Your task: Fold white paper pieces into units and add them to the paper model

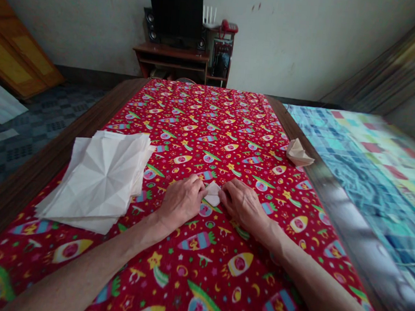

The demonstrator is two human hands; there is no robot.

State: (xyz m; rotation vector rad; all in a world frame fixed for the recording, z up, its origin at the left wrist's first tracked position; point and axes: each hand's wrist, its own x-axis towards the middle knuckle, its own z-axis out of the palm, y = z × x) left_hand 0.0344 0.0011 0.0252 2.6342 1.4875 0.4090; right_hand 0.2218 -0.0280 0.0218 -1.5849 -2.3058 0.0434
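Observation:
A small folded piece of white paper [212, 193] lies on the red patterned cloth, between my two hands. My left hand [186, 197] has its fingers curled and pinches the paper's left corner. On the opposite corner, the bent fingers of my right hand [244, 202] grip the paper too. My fingertips cover both side edges of it. Left of my hands lies a stack of creased white paper sheets [106, 175], the top one marked with fold lines radiating from its middle. Farther off to the right sits a folded paper shape [298, 154] with pointed flaps.
The red cloth [197, 271] with rockets covers a table with a dark wooden edge [99, 105]. Beyond it stands a desk [173, 51] with a monitor [175, 17], speakers and a red telephone [229, 26]. A bed with a checked sheet [370, 155] adjoins the right side.

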